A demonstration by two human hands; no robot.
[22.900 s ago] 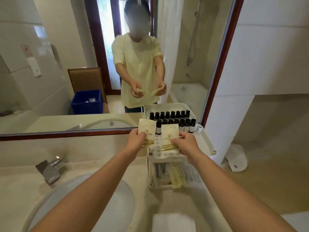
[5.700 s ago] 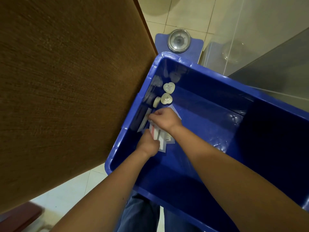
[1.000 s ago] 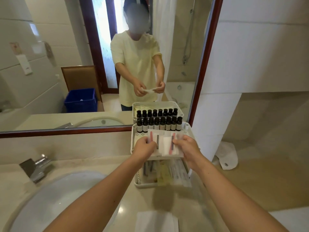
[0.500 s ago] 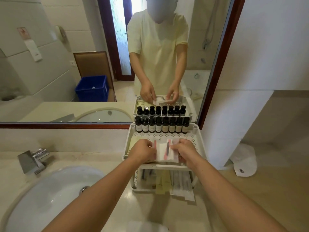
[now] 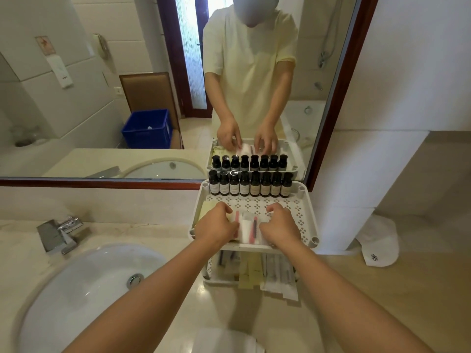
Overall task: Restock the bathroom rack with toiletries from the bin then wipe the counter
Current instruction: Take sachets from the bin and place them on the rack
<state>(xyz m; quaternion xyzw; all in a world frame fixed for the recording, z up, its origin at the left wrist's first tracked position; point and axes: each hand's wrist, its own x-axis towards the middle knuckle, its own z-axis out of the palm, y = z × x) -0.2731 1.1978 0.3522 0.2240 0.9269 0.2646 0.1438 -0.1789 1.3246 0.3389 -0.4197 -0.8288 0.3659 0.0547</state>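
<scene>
In the middle of the frame, the left hand (image 5: 216,225) and the right hand (image 5: 279,229) are held side by side over the front of the rack (image 5: 309,220), with a narrow gap left between them. The fingers of both are curled downward. A small stack of toiletry packets (image 5: 247,226) is gripped at its two ends, the left end by the left hand and the right end by the right. The fingertips are hidden behind the knuckles, so the grip appears to be a pinch rather than a flat press.

The packets are white and flat, with a pink strip and a dark strip showing. They are laid on the perforated floor of the upper tray, near its front rim. The rack is made of white plastic in two tiers and is stood on the counter (image 5: 356,289) against the mirror (image 5: 76,110), right of centre. Along the back of the upper tray a row of dark bottles (image 5: 251,186) is lined up upright. Long sachets (image 5: 277,272) are kept on the lower tier, some overhanging its front edge. The blue bin (image 5: 146,128) is seen only as a reflection, in the upper left.
</scene>
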